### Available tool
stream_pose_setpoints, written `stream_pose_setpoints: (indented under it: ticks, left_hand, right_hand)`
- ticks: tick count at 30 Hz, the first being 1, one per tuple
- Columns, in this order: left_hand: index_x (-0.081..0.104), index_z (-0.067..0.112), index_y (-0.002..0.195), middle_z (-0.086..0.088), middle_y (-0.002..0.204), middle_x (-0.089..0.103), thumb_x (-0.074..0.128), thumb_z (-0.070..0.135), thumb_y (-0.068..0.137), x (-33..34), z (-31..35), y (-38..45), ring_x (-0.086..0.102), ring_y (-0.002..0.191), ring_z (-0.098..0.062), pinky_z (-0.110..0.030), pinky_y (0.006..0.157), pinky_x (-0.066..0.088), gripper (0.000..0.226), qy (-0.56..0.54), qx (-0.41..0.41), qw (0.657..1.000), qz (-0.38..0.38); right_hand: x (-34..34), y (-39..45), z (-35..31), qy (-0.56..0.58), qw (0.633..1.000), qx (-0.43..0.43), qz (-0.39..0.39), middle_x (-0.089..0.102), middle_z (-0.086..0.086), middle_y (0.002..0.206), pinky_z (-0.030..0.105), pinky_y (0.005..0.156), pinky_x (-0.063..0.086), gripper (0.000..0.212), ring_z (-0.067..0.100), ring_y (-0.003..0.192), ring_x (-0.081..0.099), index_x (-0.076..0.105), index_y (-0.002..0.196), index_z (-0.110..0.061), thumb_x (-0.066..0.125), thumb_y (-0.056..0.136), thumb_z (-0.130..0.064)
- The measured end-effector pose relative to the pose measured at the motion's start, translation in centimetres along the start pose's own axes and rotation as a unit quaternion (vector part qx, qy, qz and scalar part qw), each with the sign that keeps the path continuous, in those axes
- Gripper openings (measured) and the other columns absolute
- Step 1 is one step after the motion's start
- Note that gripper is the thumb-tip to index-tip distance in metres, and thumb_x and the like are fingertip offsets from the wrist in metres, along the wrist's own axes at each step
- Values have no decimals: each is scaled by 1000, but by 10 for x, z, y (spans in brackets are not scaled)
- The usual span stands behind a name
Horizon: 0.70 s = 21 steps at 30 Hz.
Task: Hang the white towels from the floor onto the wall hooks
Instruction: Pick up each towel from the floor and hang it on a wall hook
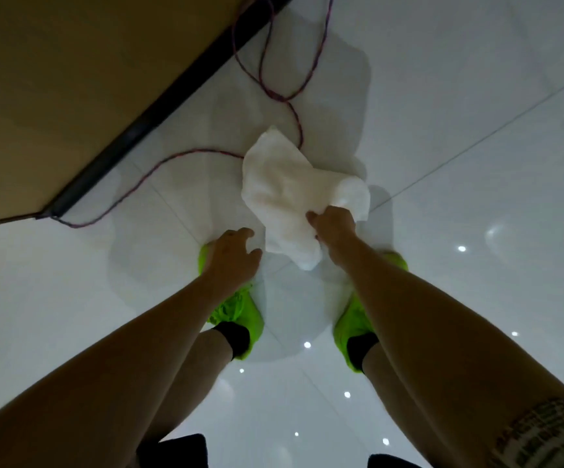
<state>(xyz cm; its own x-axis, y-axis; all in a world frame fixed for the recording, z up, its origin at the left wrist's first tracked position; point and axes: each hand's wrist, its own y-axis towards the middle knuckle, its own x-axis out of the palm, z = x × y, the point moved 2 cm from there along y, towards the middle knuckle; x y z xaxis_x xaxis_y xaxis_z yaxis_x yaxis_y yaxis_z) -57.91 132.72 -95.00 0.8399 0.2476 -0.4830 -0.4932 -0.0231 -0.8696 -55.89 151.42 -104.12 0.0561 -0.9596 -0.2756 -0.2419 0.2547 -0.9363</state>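
Observation:
A crumpled white towel (290, 190) lies on the glossy white tiled floor (459, 113) just ahead of my feet. My right hand (336, 228) is closed on the towel's near edge, bunching the cloth. My left hand (235, 255) hovers to the left of the towel with its fingers spread and curled, holding nothing. No wall hooks are in view.
A tan wall (54, 79) with a dark baseboard (159, 113) runs along the upper left. A purple cord (273, 86) loops across the floor from the wall and passes under the towel. My green shoes (236, 309) stand just behind my hands.

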Motion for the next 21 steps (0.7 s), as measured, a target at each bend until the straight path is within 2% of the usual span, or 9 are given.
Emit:
stream_pose_setpoints:
  ticks: [2, 4, 7, 9, 11, 15, 18, 19, 21]
  left_hand:
    - [51, 19, 138, -11, 137, 53, 58, 30, 94, -19, 16, -33, 52, 123, -28, -32, 101, 39, 46, -2, 13, 1000, 1]
    - [52, 19, 136, -11, 135, 55, 58, 31, 93, -44, 37, -71, 53, 121, -29, -34, 101, 41, 45, 1, 37, 999, 2]
    - [56, 18, 132, -10, 131, 59, 60, 32, 93, -93, 74, -135, 55, 120, -27, -32, 99, 42, 41, -17, 60, 998, 13]
    - [58, 15, 128, -9, 129, 61, 59, 30, 95, -130, 101, -181, 56, 118, -27, -28, 95, 40, 37, -30, 75, 996, 26]
    - [53, 14, 133, -10, 133, 59, 57, 35, 96, -167, 131, -227, 54, 121, -29, -30, 96, 39, 43, -53, 84, 994, 43]
    - [31, 20, 148, -9, 142, 47, 60, 57, 89, -229, 191, -318, 50, 124, -35, -44, 92, 46, 76, -288, 36, 956, 29]
    - [49, 22, 133, -6, 133, 58, 64, 42, 92, -262, 250, -380, 60, 111, -29, -39, 74, 54, 48, -489, 80, 864, -87]
    - [52, 19, 131, -8, 129, 60, 66, 33, 93, -272, 271, -399, 62, 107, -28, -36, 67, 54, 42, -512, 105, 848, -88]
    - [59, 14, 124, -10, 120, 63, 69, 23, 92, -288, 317, -446, 63, 99, -27, -34, 60, 55, 35, -474, 182, 860, -54]
  right_hand:
    - [-17, -43, -5, 56, 998, 2, -4, 63, 17, 117, 50, 96, 52, 36, 37, 109, 60, 64, 110, -2, 66, 91, -32]
    - [-41, -96, -16, 140, 990, 14, -4, 62, 9, 96, 55, 87, 56, 16, 34, 98, 64, 61, 86, -11, 66, 91, -25]
    - [-93, -182, -50, 216, 976, 0, -13, 61, 9, 81, 38, 62, 61, 19, 21, 70, 68, 55, 78, -14, 61, 95, -19]
    - [-136, -243, -78, 269, 962, -15, -40, 66, 17, 104, 38, 73, 59, 14, 27, 87, 68, 62, 100, -7, 58, 98, -20]
    - [-183, -306, -104, 325, 943, -37, -55, 66, 23, 116, 46, 88, 56, 31, 35, 104, 66, 61, 119, 0, 59, 97, -22]
    - [-278, -438, -142, 374, 916, -131, -66, 69, 23, 115, 43, 85, 57, 38, 35, 104, 67, 61, 122, -1, 60, 97, -30]
    - [-344, -530, -137, 413, 892, -186, -12, 69, 20, 115, 51, 96, 52, 34, 37, 106, 67, 61, 117, -3, 61, 96, -30]
    - [-363, -557, -127, 416, 887, -200, 24, 70, 18, 113, 50, 95, 52, 33, 36, 105, 67, 62, 116, -4, 61, 96, -30]
    - [-395, -610, -95, 422, 875, -215, 98, 71, 14, 111, 47, 92, 55, 32, 33, 102, 68, 64, 114, -4, 60, 97, -31]
